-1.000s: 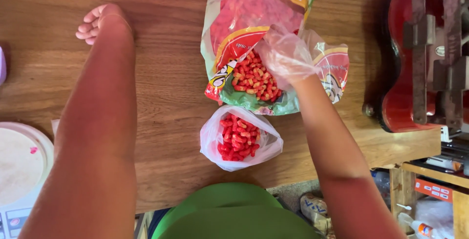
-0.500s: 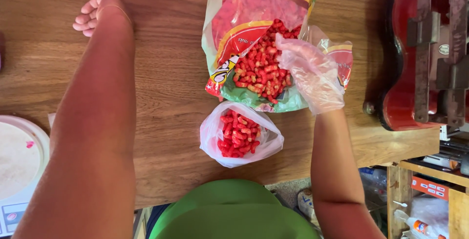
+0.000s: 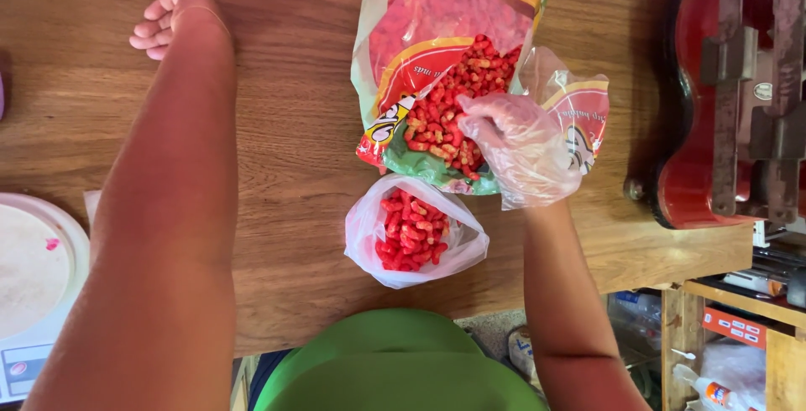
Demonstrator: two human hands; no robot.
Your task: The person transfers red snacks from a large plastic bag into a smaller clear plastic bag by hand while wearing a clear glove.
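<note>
A large printed snack bag [image 3: 437,8] lies open on the wooden table [image 3: 294,142], with red puffed snacks [image 3: 445,109] spilling at its mouth. My right hand [image 3: 522,152], in a clear plastic glove, rests at that mouth with its fingers curled onto the snacks. Just below, near the table's front edge, a small clear plastic bag [image 3: 413,230] stands open and partly filled with the same red snacks. My left hand [image 3: 164,25] rests on the table at the far left, fingers loosely curled, with nothing in it.
A red metal machine [image 3: 722,100] stands at the table's right end. A white round plate-like device [image 3: 34,268] sits at the left edge. Shelves with boxes and a bottle [image 3: 714,390] are below on the right.
My right hand drew out of the large bag to the right, then came down and left to the bag's mouth. More snacks now show at the opening. My left hand stayed put.
</note>
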